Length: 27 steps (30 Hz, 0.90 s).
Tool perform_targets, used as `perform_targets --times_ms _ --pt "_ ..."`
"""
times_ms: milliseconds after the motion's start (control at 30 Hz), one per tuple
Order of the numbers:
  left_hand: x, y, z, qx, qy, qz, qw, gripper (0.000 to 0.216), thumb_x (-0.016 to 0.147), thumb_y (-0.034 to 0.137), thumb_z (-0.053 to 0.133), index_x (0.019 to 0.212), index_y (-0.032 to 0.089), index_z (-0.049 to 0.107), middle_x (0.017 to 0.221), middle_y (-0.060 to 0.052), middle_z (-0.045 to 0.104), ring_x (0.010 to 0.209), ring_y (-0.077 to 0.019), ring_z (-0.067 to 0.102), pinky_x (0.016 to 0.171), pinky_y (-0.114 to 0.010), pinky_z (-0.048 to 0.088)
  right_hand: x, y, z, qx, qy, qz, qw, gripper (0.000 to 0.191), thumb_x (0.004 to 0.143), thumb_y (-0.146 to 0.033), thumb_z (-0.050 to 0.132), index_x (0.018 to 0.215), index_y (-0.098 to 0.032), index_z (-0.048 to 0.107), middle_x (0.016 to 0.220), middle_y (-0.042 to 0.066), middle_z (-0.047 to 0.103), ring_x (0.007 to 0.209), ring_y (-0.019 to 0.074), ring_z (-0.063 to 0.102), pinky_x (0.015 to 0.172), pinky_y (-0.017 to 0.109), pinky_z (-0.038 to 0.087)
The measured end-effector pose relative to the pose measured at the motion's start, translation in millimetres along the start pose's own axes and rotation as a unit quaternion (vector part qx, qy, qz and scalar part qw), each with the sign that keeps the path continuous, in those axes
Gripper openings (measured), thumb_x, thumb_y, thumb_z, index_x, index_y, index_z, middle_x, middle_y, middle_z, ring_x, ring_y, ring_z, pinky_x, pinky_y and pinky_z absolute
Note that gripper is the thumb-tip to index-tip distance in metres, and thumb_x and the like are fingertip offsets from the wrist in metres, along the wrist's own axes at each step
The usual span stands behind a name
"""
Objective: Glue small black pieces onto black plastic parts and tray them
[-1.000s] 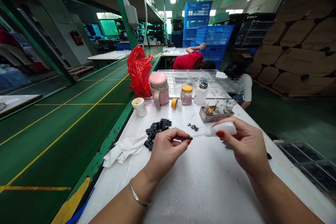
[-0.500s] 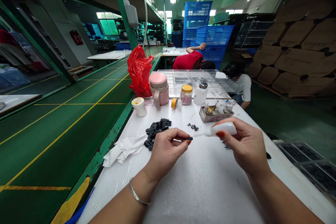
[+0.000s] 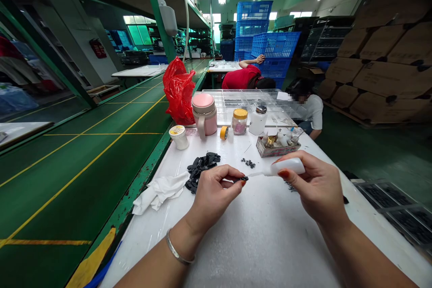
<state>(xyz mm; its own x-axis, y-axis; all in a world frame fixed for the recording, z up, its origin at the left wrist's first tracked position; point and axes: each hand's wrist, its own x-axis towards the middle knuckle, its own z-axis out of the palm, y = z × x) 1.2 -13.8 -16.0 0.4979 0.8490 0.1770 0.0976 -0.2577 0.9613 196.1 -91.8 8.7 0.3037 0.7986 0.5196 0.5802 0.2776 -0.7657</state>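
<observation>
Left hand (image 3: 214,189) pinches a small black part (image 3: 245,178) at the thumb and finger tips; right hand (image 3: 319,184) grasps a white bottle (image 3: 290,166), its thin nozzle (image 3: 258,173) aimed left at the part. Contact at the tip: cannot tell.

Risk 1: too firm a squeeze could push out excess, if the bottle holds liquid, wetting the left fingertips or dripping on the worktop (image 3: 256,243) below. Risk 2: the part shows only a sliver beyond the fingertips; a nudge from the nozzle could turn it or knock it loose. Risk 3: neither wrist looks braced, so a small tremor could put the tip off its mark.

Pose: 2 forearms angle inward from the near edge. Left wrist bent slightly, bangle (image 3: 178,248) on it. Right hand a bit higher, bottle lying nearly level, nozzle dipped slightly.

Beyond left hand, just behind its knuckles: heap of black pieces (image 3: 204,162). Ahead, between the hands: loose small rings (image 3: 249,163). Farther, ahead of right hand: open box (image 3: 280,150) of small bottles.
</observation>
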Motion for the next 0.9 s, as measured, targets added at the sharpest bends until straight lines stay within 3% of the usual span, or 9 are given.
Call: perform_targets --times_ms 900 --pt "-0.2 1.8 0.3 0.003 -0.001 0.002 1.000 0.010 0.077 0.022 0.068 0.083 0.014 0.071 0.084 -0.006 0.072 0.073 -0.0162 0.066 0.064 -0.023 0.052 0.4 -2.2 -1.1 -0.024 -0.004 -0.006 1.000 0.024 0.081 -0.043 0.069 0.079 -0.019 0.066 0.066 0.002 0.061 0.054 0.0153 0.055 0.041 0.024 0.032"
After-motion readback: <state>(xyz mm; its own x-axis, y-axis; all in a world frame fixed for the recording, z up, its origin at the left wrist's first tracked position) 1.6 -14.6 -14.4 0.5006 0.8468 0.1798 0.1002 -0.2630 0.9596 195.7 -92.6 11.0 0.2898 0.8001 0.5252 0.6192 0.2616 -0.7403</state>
